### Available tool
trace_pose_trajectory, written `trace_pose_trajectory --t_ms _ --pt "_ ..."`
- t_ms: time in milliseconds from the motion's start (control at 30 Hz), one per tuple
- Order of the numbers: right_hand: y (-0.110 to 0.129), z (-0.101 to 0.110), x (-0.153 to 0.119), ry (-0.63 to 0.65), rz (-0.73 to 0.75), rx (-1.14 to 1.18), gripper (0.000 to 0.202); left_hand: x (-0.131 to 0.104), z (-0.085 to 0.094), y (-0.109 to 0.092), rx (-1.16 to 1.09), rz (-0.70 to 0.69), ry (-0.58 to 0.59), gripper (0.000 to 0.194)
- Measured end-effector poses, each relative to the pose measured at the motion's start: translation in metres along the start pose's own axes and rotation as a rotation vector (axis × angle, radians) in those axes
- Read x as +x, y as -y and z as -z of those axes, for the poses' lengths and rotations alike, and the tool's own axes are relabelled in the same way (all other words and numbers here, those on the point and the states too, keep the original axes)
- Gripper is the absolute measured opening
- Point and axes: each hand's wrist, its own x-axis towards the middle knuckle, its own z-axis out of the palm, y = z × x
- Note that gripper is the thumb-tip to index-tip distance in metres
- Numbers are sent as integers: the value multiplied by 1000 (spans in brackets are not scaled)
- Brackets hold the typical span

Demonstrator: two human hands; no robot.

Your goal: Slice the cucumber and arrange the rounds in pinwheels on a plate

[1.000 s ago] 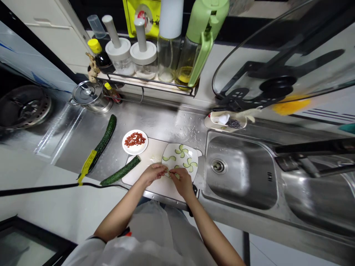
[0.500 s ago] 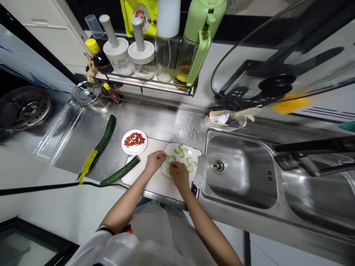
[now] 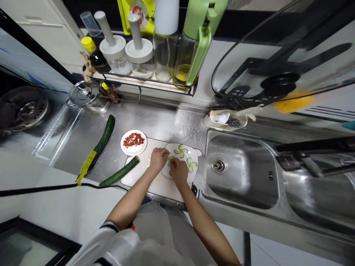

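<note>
A white square plate (image 3: 177,174) lies on the cutting board (image 3: 155,184), bearing thin cucumber slices (image 3: 191,164) set out in pinwheel shapes. Over the plate's left edge is my left hand (image 3: 159,159), its fingertips pinched on what looks like a thin cucumber slice. My right hand (image 3: 179,171) is closed too, fingertips down at the pinwheel on the plate's left side; what it grips, if anything, is hidden. A cut cucumber (image 3: 120,173) rests partly on the board, left of my left hand. Behind it stands a small white dish (image 3: 134,150) of red dried berries.
A whole cucumber (image 3: 102,142) with a yellow label lies farther left. Right of the board is a steel sink (image 3: 244,173), with a black knife handle (image 3: 195,190) between them. A lidded pot (image 3: 88,98) stands at the back left, below a rack (image 3: 149,83) of jars and bottles.
My left hand has shifted slightly right, in closer to my right hand over the plate. My right hand stays almost in place. The view has tilted a little.
</note>
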Motion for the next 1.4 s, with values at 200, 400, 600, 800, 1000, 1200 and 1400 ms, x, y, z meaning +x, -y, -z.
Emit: trace_pose_trajectory --t_ms 200,400,600,800,1000,1200,1400 --pt "4 1 0 32 -22 -56 18 1 -3 0 35 -35 -5 12" --pt "6 3 2 53 -26 -73 18 1 -4 1 45 -46 1 12" --pt "8 2 1 46 -14 -122 20 0 -6 2 76 -74 -1 12" --pt "8 -1 0 26 33 -211 20 -2 -7 2 104 -104 -21 15" --pt "7 -3 -1 26 88 -272 19 -4 -7 2 99 -109 -19 16" --pt "8 -2 -1 31 76 -284 18 -3 -9 3 122 -114 -16 17" --pt "9 -1 -1 37 76 -273 20 -5 -5 2 121 -115 -38 16"
